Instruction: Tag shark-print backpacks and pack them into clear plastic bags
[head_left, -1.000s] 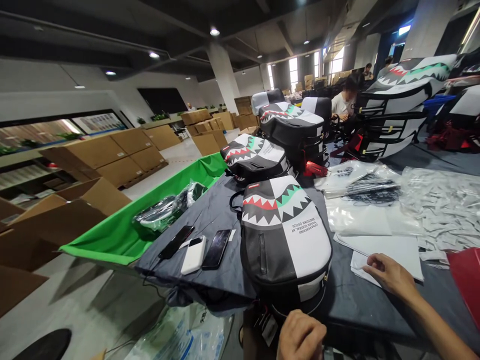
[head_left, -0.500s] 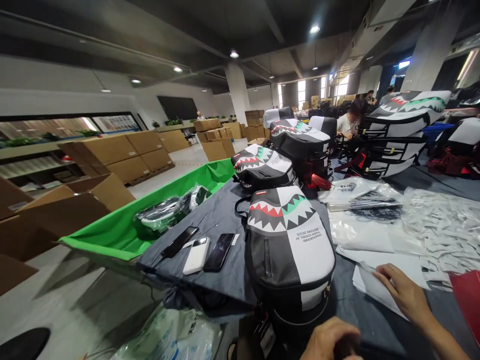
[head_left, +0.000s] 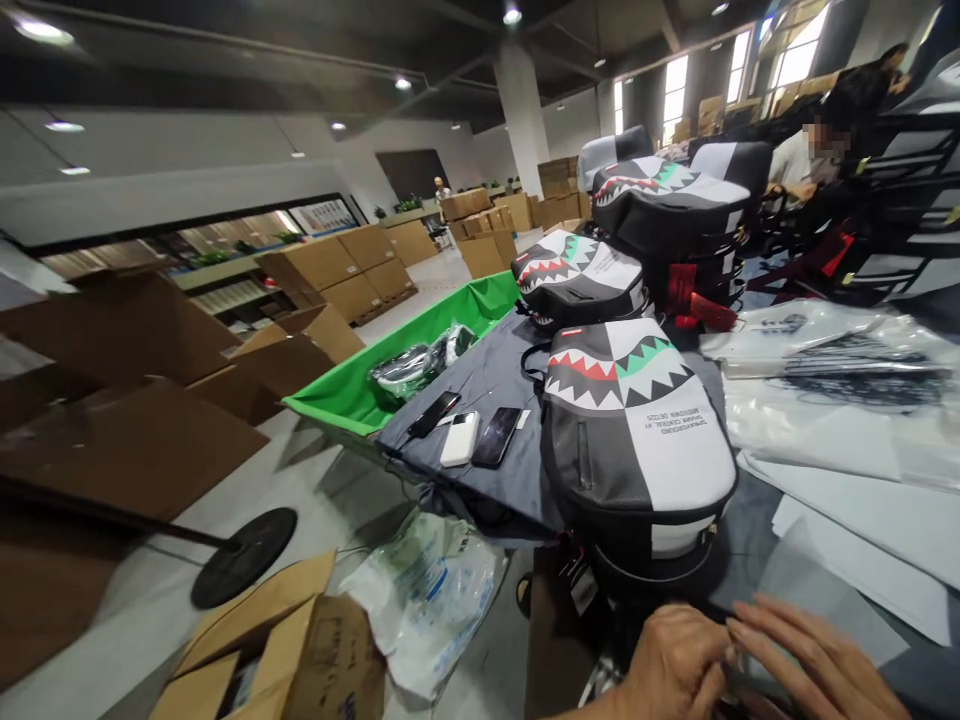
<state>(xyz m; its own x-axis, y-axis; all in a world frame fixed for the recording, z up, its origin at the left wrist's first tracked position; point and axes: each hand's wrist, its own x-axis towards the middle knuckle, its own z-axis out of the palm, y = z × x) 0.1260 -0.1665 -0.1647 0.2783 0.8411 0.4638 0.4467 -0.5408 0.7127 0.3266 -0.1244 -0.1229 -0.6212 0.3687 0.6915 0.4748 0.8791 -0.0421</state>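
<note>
A grey, black and white backpack (head_left: 637, 420) with a red and green shark-mouth print lies on the cloth-covered table in front of me. Close below it, my left hand (head_left: 675, 660) is closed, its fingers curled; whatever they grip is hidden. My right hand (head_left: 814, 660) meets it at the fingertips, slightly blurred, with the fingers together on what looks like a translucent plastic sheet (head_left: 821, 580). This sheet spreads from behind the right hand over white paper sheets (head_left: 870, 560).
More shark-print backpacks (head_left: 581, 275) stand farther back. Left are phones (head_left: 498, 437), a white power bank (head_left: 459, 440) and a green bin (head_left: 337, 400). Plastic packaging (head_left: 847, 390) covers the table's right side. A plastic bag (head_left: 431, 600) and carton (head_left: 322, 650) sit below. A person (head_left: 802, 165) works beyond.
My view has swung left and down. My right hand has come from the paper stack to meet my left hand, and the translucent sheet has shifted toward me.
</note>
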